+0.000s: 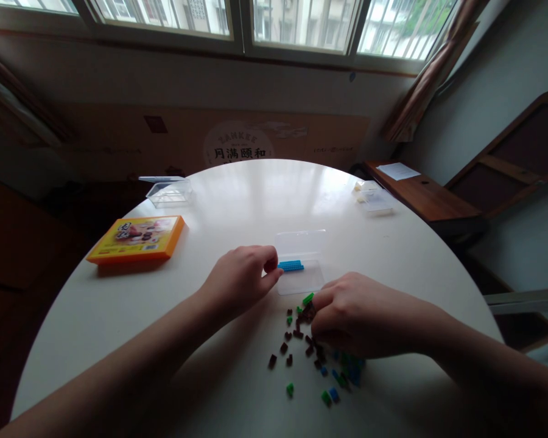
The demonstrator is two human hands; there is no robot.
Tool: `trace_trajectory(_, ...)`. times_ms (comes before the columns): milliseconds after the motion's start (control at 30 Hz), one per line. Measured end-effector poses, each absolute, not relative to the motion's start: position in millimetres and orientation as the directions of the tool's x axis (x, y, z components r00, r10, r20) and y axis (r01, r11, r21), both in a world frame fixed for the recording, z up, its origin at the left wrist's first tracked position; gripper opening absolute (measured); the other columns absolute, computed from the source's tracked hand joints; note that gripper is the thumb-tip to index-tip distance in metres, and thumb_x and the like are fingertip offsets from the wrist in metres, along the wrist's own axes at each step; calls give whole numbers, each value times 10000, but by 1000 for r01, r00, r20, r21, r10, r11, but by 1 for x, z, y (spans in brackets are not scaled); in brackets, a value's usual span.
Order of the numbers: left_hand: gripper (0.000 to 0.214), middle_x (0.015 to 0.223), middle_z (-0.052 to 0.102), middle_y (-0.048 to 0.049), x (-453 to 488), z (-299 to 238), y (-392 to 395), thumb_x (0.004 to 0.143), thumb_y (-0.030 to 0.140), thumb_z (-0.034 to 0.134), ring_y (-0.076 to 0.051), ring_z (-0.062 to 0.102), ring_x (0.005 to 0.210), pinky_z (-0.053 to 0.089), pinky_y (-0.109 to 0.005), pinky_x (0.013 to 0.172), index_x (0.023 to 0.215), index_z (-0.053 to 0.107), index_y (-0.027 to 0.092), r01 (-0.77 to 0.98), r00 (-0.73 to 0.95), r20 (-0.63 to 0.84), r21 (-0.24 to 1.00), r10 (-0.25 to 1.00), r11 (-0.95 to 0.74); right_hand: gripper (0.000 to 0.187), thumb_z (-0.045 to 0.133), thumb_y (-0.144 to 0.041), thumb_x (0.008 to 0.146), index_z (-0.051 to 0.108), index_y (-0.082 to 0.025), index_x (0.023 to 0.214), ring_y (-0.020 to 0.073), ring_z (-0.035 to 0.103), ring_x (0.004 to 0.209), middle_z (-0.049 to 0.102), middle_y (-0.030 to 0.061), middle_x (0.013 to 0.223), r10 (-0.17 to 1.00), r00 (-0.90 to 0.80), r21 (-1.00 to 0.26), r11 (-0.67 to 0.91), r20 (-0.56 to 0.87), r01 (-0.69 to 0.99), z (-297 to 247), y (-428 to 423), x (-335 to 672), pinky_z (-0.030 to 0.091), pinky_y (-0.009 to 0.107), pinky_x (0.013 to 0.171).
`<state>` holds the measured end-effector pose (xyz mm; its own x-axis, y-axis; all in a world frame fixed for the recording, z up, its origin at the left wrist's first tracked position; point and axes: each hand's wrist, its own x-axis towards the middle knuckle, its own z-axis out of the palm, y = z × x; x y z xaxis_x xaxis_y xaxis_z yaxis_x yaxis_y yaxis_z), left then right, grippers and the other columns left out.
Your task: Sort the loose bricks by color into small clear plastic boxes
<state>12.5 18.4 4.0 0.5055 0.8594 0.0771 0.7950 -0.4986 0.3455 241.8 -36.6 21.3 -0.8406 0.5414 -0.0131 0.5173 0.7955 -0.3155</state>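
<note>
A shallow clear plastic case (301, 285) lies with its lid folded back on the table. Inside it is a row of blue building bricks (292, 266). My left hand (242, 275) is closed, thumb and forefinger pinched at the left end of that row. My right hand (354, 313) reaches down into a loose pile of small bricks, brown (298, 334), green (290, 389) and blue (333, 394). Its fingers are curled together and their tips are partly hidden, so whatever is between them does not show. One green brick (307, 298) sits by its forefinger.
An orange-and-yellow box (139, 239) lies at the left of the round white table (219, 210). Behind it stands a clear container (168, 193) with a raised lid. Another clear case (375, 199) with pale pieces is at the far right, beside a wooden surface (429, 198).
</note>
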Motion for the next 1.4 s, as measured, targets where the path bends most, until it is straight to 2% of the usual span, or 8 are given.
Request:
trace_trajectory(300,124,781,697,-14,13,4,17,829,305,573,-161,595,653,388,-260,574,768,618,207,788,509,87,352,856,-504,163,560,-196,868,676,-221,756,115,589,712,681,-22,802,539,-840,-368,771,-55,519,17,-36,240,369,248,633)
trace_trajectory(667,122,767,682,-15,12,4,17,833,297,573,-164,587,660,395,-257,582,761,615,209,791,507,84,350,858,-502,198,534,-206,895,662,-192,745,120,547,615,690,9,791,594,-801,-212,774,-82,596,22,-45,230,299,269,557)
trace_trajectory(900,116,769,680,-14,12,5,17,833,293,573,-165,582,662,386,-262,583,763,608,208,787,511,80,356,856,-503,194,540,-205,900,650,-187,741,112,547,619,681,-4,795,588,-803,-213,776,-95,593,23,-46,229,301,271,556)
trace_trajectory(1000,117,770,683,-13,12,5,17,834,294,574,-164,581,656,380,-263,576,763,607,207,792,506,79,352,859,-499,178,543,-191,891,658,-195,755,106,537,615,669,-8,780,592,-804,-229,777,-53,587,23,-45,233,306,266,559)
trace_trajectory(1100,117,776,687,-14,12,5,17,837,291,570,-163,583,662,381,-264,582,767,608,205,786,512,79,357,855,-504,162,543,-219,905,690,-224,836,106,536,638,657,-12,790,671,-738,-239,729,69,641,20,-36,241,317,254,571)
trace_trajectory(1200,109,780,687,-10,12,3,19,831,290,579,-163,583,669,382,-267,591,768,602,204,782,519,78,358,851,-510,171,544,-253,922,712,-239,898,101,542,643,662,-10,815,789,-593,-213,614,160,760,16,-22,248,332,241,580)
trace_trajectory(1300,107,776,681,-2,11,2,19,828,292,585,-162,576,667,381,-268,591,764,597,207,783,520,76,356,851,-510,160,570,-249,899,730,-242,904,107,555,637,675,-8,826,860,-491,-158,509,140,846,12,-9,247,321,244,560)
trace_trajectory(1400,106,778,678,0,11,2,19,829,292,585,-162,572,666,379,-268,587,763,597,210,783,519,69,361,852,-506,168,575,-253,883,742,-247,894,124,587,668,692,-2,854,881,-464,-119,472,90,874,8,-2,240,314,252,550)
